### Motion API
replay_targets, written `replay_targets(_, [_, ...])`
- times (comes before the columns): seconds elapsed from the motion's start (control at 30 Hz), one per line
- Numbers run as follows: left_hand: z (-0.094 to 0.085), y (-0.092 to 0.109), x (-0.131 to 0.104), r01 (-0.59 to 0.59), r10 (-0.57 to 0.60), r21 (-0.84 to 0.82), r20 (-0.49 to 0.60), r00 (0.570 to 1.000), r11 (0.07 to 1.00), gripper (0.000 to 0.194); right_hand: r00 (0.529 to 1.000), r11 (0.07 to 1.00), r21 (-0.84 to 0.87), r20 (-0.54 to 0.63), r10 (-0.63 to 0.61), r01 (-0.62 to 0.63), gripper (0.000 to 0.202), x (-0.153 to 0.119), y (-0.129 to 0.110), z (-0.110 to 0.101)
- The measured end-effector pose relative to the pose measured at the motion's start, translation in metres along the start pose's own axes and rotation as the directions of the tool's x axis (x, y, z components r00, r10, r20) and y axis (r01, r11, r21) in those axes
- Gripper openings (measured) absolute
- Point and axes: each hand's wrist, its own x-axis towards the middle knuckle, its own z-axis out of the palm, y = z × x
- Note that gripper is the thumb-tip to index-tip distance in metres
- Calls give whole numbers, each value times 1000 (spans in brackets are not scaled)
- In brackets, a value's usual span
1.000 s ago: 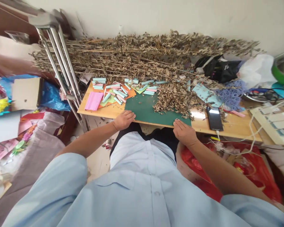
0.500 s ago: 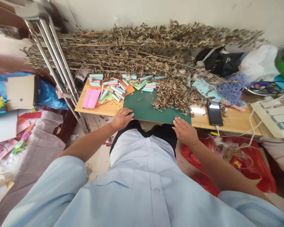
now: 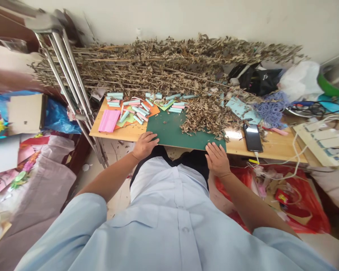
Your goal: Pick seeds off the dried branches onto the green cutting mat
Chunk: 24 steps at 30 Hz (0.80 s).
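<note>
My left hand [image 3: 145, 145] lies on the front left corner of a green cutting mat [image 3: 169, 130], fingers stretched over its edge. At the front right corner, my right hand [image 3: 218, 159] rests with its fingers flat and pointing away from me. Neither hand is seen holding anything; the undersides of both are hidden. A heap of dry crumbled leaves [image 3: 206, 118] covers the right back part of the mat. Left of the mat are rolled blue and pink paper tubes [image 3: 142, 111] and a folded pink sheet [image 3: 109, 121].
Long dried leafy stalks [image 3: 147, 69] lie along the wall. A charging phone [image 3: 253, 138], purple yarn [image 3: 272, 109] and a power strip [image 3: 322, 139] are at the right. Metal crutches [image 3: 73, 82] lean at the table's left. Red plastic bags [image 3: 313, 203] lie below.
The view has shifted slightly, so the table's contents appear a little lower. Both hands stay at the mat's front corners.
</note>
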Motion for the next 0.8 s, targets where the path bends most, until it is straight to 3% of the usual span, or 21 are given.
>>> replay_targets(0.37, [-6, 5, -1, -6, 7, 33, -21, 1000, 999, 27, 993, 994, -14, -49, 107, -108, 60, 11, -25, -5])
replay_targets(0.47, [-3, 33, 3, 42, -44, 83, 25, 999, 996, 38, 988, 989, 22, -47, 145, -144, 62, 22, -47, -5])
replay_targets(0.57, [12, 76, 8, 148, -159, 146, 62, 985, 978, 63, 998, 994, 85, 18, 64, -65, 61, 35, -77, 1])
replay_targets(0.6, [19, 90, 9, 110, -125, 140, 106, 986, 984, 66, 999, 992, 127, 42, -7, 1, 59, 38, -86, 4])
replay_targets(0.7, [36, 116, 10, -142, 133, 30, 205, 970, 989, 55, 986, 956, 247, 24, -168, 157, 50, 42, -101, 10])
replay_targets(0.8, [40, 117, 10, -260, 269, -76, 169, 948, 963, 30, 985, 941, 293, -78, -155, 171, 39, 45, -95, 8])
